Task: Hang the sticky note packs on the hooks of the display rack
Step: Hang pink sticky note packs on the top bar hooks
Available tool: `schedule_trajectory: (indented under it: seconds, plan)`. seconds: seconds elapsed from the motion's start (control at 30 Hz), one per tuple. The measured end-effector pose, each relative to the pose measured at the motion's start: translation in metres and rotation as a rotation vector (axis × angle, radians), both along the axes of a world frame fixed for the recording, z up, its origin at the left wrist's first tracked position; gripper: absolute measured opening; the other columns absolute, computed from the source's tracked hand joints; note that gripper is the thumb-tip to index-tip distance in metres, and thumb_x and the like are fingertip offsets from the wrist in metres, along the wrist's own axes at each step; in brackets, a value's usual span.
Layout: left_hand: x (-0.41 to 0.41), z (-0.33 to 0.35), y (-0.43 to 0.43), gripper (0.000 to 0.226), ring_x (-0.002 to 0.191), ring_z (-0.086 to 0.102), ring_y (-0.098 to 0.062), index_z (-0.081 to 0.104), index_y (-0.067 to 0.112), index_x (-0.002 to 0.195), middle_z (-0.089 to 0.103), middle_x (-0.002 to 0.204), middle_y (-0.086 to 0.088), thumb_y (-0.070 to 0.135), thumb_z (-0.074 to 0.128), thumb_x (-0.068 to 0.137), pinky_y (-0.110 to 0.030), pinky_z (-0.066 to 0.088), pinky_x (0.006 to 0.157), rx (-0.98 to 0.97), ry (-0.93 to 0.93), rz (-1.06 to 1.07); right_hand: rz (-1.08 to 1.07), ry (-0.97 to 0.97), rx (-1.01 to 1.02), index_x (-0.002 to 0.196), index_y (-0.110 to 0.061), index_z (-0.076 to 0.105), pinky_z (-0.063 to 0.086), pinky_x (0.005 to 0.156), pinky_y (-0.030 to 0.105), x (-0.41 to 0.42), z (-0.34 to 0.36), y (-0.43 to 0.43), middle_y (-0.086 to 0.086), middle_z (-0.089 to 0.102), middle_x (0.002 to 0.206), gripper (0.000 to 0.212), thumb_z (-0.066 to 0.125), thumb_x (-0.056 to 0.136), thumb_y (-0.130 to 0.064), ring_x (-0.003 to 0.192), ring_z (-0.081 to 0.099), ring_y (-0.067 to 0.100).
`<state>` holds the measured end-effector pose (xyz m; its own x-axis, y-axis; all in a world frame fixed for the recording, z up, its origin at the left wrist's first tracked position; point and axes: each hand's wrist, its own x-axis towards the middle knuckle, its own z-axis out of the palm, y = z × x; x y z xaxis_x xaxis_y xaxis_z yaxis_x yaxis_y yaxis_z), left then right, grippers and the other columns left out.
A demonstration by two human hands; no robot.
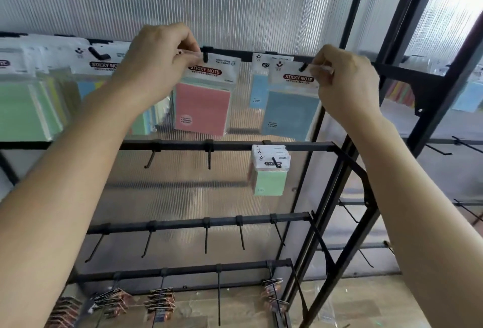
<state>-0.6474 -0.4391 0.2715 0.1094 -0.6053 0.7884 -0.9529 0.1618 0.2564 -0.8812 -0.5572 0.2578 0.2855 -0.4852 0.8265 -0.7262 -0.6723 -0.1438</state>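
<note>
- Black display rack [261, 146]: horizontal rails with forward-pointing prongs fill the view. The top rail runs from 9 to 3 o'clock, just above centre.
- Left hand [156, 64], at 11 o'clock: its fingers [187, 50] are clamped together on the clear header of a pink pack.
- Right hand [345, 82], at 1 o'clock: its fingers [320, 66] are pinched on the header edge of a blue pack.
- Pink sticky note pack [202, 108]: hangs below the top rail at 11 o'clock. Its long axis runs 12 to 6, a little askew, with the header up and the printed face toward the viewer.
- Blue sticky note pack [290, 113]: at 1 o'clock, in front of another blue pack. Its long axis runs 12 to 6, header up, facing the viewer.
- Left hook [205, 56]: meets the pink header's top; whether it is fully threaded is unclear.
- Right hook [303, 66]: its tip shows through the blue header's hole.
- Doing it well, probably: keep each header flat and the hole in line with the prong, slide the pack back toward the rail, and let go only once it hangs freely.
</note>
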Motion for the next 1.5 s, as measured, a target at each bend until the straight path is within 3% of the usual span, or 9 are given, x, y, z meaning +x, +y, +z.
schedule_trajectory:
  seconds: [0.1, 0.27, 0.43, 0.6, 0.73, 0.87, 1.07, 1.27, 1.5]
  plan:
    - [-0.003, 0.001, 0.005, 0.014, 0.088, 0.049, -0.011, 0.061, 0.003, 0.1, 0.053, 0.092, 0.001, 0.013, 0.057, 0.09, -0.023, 0.035, 0.078, -0.019, 0.003, -0.02, -0.013, -0.016, 0.011, 0.095, -0.009, 0.061, 0.028, 0.061, 0.029, -0.002, 0.0, 0.005, 0.01, 0.064, 0.089, 0.013, 0.048, 0.091, -0.009, 0.081, 0.051, 0.025]
    - [-0.007, 0.002, 0.012, 0.013, 0.088, 0.049, -0.009, 0.061, 0.002, 0.099, 0.053, 0.091, 0.001, 0.012, 0.058, 0.09, -0.018, 0.034, 0.077, -0.058, -0.014, -0.043, 0.016, -0.075, 0.019, 0.096, -0.007, 0.06, 0.036, 0.062, 0.031, -0.005, 0.006, 0.016, 0.011, 0.064, 0.09, 0.012, 0.049, 0.09, -0.008, 0.085, 0.056, 0.028]
    - [-0.012, -0.01, 0.015, 0.013, 0.084, 0.048, -0.013, 0.061, 0.002, 0.096, 0.052, 0.088, 0.003, 0.012, 0.057, 0.089, -0.025, 0.034, 0.076, -0.039, -0.116, -0.04, -0.002, -0.024, 0.025, 0.094, -0.009, 0.06, 0.025, 0.06, 0.028, -0.005, -0.002, 0.029, 0.0, 0.052, 0.08, 0.012, 0.049, 0.09, -0.007, 0.077, 0.044, 0.02]
    - [-0.016, -0.035, 0.015, 0.011, 0.086, 0.046, -0.02, 0.056, 0.003, 0.092, 0.052, 0.087, -0.003, 0.013, 0.054, 0.091, -0.032, 0.03, 0.082, -0.008, -0.237, -0.024, 0.009, 0.009, 0.046, 0.091, -0.008, 0.06, 0.027, 0.057, 0.029, -0.01, -0.029, 0.036, 0.002, 0.056, 0.079, 0.008, 0.052, 0.089, -0.006, 0.073, 0.045, 0.019]
    - [-0.021, -0.052, 0.013, 0.01, 0.089, 0.051, -0.025, 0.055, 0.003, 0.092, 0.058, 0.09, -0.008, 0.013, 0.054, 0.091, -0.031, 0.027, 0.079, 0.053, -0.313, -0.028, 0.009, 0.028, 0.078, 0.088, -0.007, 0.059, 0.022, 0.052, 0.028, -0.017, -0.05, 0.041, -0.002, 0.051, 0.075, 0.007, 0.053, 0.089, -0.005, 0.071, 0.042, 0.016]
    - [-0.033, -0.066, 0.007, 0.009, 0.081, 0.046, -0.02, 0.055, 0.004, 0.09, 0.059, 0.088, -0.008, 0.013, 0.054, 0.09, -0.03, 0.026, 0.075, 0.087, -0.347, -0.053, 0.004, 0.026, 0.104, 0.088, -0.006, 0.06, 0.025, 0.057, 0.028, -0.03, -0.066, 0.044, -0.005, 0.049, 0.076, 0.006, 0.054, 0.089, -0.005, 0.072, 0.04, 0.015]
    - [-0.063, -0.084, -0.006, 0.011, 0.082, 0.038, -0.012, 0.055, 0.006, 0.092, 0.058, 0.091, -0.005, 0.017, 0.051, 0.091, -0.023, 0.02, 0.075, 0.124, -0.342, -0.075, -0.036, 0.021, 0.164, 0.089, -0.007, 0.059, 0.029, 0.059, 0.029, -0.062, -0.085, 0.037, -0.004, 0.052, 0.079, 0.006, 0.053, 0.09, -0.007, 0.074, 0.043, 0.016]
    - [-0.114, -0.097, -0.029, 0.008, 0.081, 0.043, -0.015, 0.055, 0.007, 0.09, 0.06, 0.09, -0.006, 0.014, 0.053, 0.091, -0.028, 0.026, 0.074, 0.179, -0.316, -0.111, -0.056, 0.033, 0.182, 0.087, -0.008, 0.059, 0.038, 0.062, 0.033, -0.112, -0.103, 0.023, 0.0, 0.06, 0.082, 0.007, 0.053, 0.088, -0.004, 0.08, 0.048, 0.021]
    - [-0.195, -0.107, -0.055, 0.009, 0.089, 0.052, -0.021, 0.056, 0.005, 0.092, 0.06, 0.092, -0.006, 0.013, 0.053, 0.091, -0.027, 0.028, 0.079, 0.237, -0.207, -0.12, -0.022, 0.07, 0.198, 0.086, -0.009, 0.059, 0.029, 0.061, 0.029, -0.19, -0.112, -0.005, 0.001, 0.063, 0.085, 0.007, 0.053, 0.088, -0.005, 0.08, 0.044, 0.018]
